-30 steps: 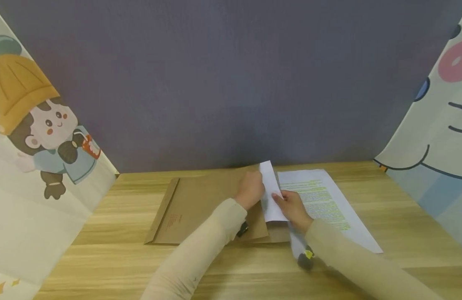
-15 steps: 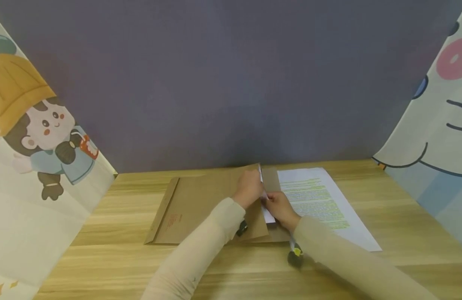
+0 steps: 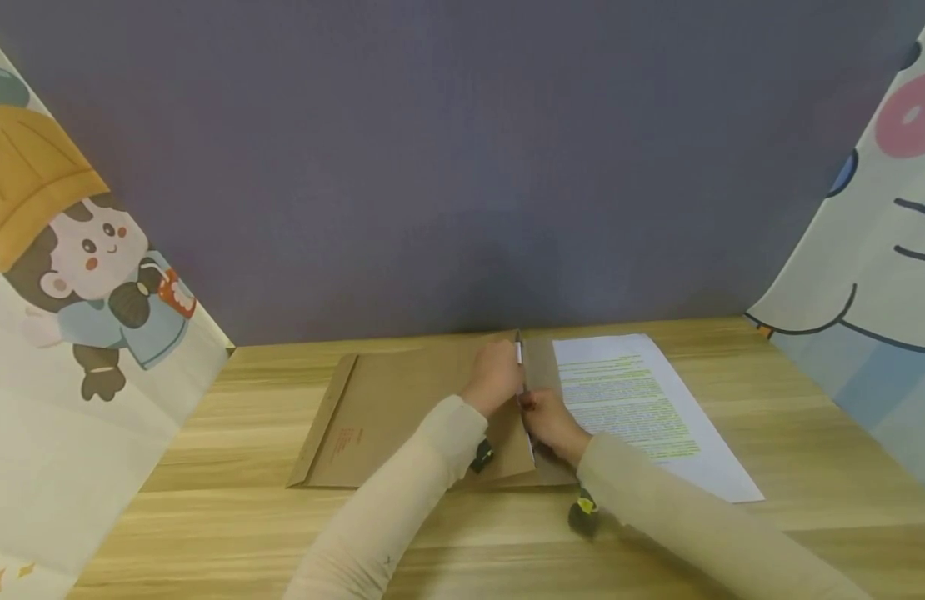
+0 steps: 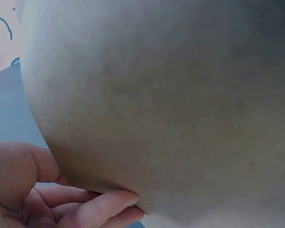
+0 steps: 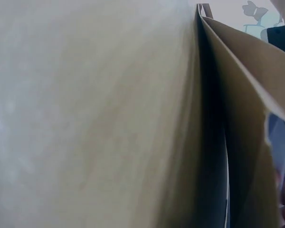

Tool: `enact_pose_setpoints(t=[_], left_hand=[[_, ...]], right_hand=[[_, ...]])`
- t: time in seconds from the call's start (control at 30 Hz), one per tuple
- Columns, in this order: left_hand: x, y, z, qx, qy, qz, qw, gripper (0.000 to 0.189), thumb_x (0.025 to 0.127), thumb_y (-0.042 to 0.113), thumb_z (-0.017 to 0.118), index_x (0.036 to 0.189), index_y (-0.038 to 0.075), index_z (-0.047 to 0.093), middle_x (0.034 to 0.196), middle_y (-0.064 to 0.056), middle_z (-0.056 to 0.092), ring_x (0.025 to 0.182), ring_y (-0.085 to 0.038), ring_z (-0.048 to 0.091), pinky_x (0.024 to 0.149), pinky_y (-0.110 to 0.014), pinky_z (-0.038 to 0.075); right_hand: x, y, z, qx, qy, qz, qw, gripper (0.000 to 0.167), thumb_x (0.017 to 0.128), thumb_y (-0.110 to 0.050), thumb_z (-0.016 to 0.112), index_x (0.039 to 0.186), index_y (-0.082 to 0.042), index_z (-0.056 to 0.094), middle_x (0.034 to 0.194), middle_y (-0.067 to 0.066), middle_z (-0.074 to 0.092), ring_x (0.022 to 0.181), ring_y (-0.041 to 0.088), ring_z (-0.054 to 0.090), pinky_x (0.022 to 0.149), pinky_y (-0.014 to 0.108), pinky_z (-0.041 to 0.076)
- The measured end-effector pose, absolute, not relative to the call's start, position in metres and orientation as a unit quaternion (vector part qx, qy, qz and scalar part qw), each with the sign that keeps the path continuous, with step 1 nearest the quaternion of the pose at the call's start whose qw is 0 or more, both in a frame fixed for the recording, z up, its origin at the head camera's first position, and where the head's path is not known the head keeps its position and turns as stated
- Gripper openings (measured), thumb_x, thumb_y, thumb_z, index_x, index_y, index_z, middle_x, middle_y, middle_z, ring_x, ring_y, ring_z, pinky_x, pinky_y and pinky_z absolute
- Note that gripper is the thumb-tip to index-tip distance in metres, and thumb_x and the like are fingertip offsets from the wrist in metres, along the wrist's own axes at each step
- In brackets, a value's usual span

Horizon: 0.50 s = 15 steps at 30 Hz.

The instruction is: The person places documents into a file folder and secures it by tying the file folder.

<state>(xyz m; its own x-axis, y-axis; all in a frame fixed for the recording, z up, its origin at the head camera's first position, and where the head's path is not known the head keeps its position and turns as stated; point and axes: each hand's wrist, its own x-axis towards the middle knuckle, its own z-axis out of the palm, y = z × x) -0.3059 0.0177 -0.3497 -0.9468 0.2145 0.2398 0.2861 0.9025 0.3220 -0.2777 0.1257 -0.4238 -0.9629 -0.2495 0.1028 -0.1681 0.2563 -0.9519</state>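
Note:
A brown paper envelope (image 3: pixel 410 400) lies on the table with its mouth facing right. At the upper part of that mouth, my left hand (image 3: pixel 496 375) grips the edge, lifting the top layer. My right hand (image 3: pixel 554 425), fingers curled, is at the mouth and pinches the edge of a folded white paper (image 3: pixel 519 350), which shows only as a thin strip. Most of that paper is hidden inside. In the left wrist view, fingers (image 4: pixel 102 205) pinch the rim of the brown envelope (image 4: pixel 161 104). The gaping mouth of the envelope (image 5: pixel 247 118) shows in the right wrist view.
A printed sheet (image 3: pixel 650 408) with yellow-green highlighted lines lies to the right of my right hand. The wooden table (image 3: pixel 207 433) ends at a grey panel (image 3: pixel 462 167) behind. Cartoon-printed cloths (image 3: pixel 132 283) flank both sides.
The white paper has slid left into the envelope until only a thin strip shows. My right hand has moved left with it to the mouth. The left hand stays on the edge.

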Motion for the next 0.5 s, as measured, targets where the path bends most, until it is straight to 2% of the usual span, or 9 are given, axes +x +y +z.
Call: enact_pose_setpoints(t=[0.1, 0.17, 0.3, 0.4, 0.5], left_hand=[[-0.307, 0.017, -0.351, -0.137, -0.969, -0.173, 0.109, 0.03, 0.078, 0.004, 0.063, 0.055, 0.011, 0.045, 0.058, -0.005, 0.055, 0.054, -0.021, 0.05, 0.05, -0.033, 0.044], [-0.306, 0.016, -0.352, -0.141, -0.969, -0.169, 0.115, 0.03, 0.077, 0.004, 0.063, 0.054, 0.011, 0.046, 0.059, -0.005, 0.056, 0.054, -0.021, 0.051, 0.051, -0.033, 0.044], [-0.305, 0.016, -0.352, -0.144, -0.969, -0.166, 0.115, 0.031, 0.078, 0.006, 0.064, 0.054, 0.012, 0.045, 0.059, -0.005, 0.056, 0.054, -0.021, 0.05, 0.051, -0.033, 0.043], [-0.304, 0.016, -0.352, -0.141, -0.968, -0.175, 0.108, 0.035, 0.08, 0.006, 0.064, 0.054, 0.014, 0.041, 0.058, -0.003, 0.052, 0.054, -0.019, 0.047, 0.05, -0.032, 0.042], [-0.304, 0.015, -0.352, -0.137, -0.967, -0.191, 0.101, 0.037, 0.08, 0.005, 0.063, 0.054, 0.014, 0.039, 0.056, -0.002, 0.049, 0.054, -0.018, 0.045, 0.05, -0.032, 0.042]], right_hand=[[-0.276, 0.128, -0.425, -0.147, 0.774, -0.61, 0.077, 0.023, 0.084, 0.007, 0.044, 0.095, 0.021, 0.059, 0.065, 0.013, 0.065, 0.044, 0.008, 0.054, 0.043, 0.025, 0.048], [-0.276, 0.132, -0.426, -0.15, 0.757, -0.626, 0.109, 0.025, 0.084, 0.006, 0.043, 0.098, 0.022, 0.056, 0.067, 0.013, 0.065, 0.046, 0.009, 0.057, 0.044, 0.027, 0.05], [-0.275, 0.144, -0.424, -0.128, 0.729, -0.653, 0.162, 0.019, 0.087, 0.001, 0.046, 0.09, 0.015, 0.058, 0.067, 0.004, 0.062, 0.055, 0.011, 0.06, 0.05, 0.025, 0.053], [-0.274, 0.158, -0.418, -0.106, 0.719, -0.663, 0.178, 0.021, 0.092, -0.007, 0.051, 0.091, 0.012, 0.061, 0.068, 0.002, 0.062, 0.058, 0.009, 0.06, 0.052, 0.022, 0.052], [-0.275, 0.179, -0.412, -0.094, 0.721, -0.664, 0.175, 0.029, 0.095, -0.013, 0.053, 0.103, 0.014, 0.06, 0.074, 0.002, 0.066, 0.062, 0.008, 0.062, 0.054, 0.021, 0.052]])
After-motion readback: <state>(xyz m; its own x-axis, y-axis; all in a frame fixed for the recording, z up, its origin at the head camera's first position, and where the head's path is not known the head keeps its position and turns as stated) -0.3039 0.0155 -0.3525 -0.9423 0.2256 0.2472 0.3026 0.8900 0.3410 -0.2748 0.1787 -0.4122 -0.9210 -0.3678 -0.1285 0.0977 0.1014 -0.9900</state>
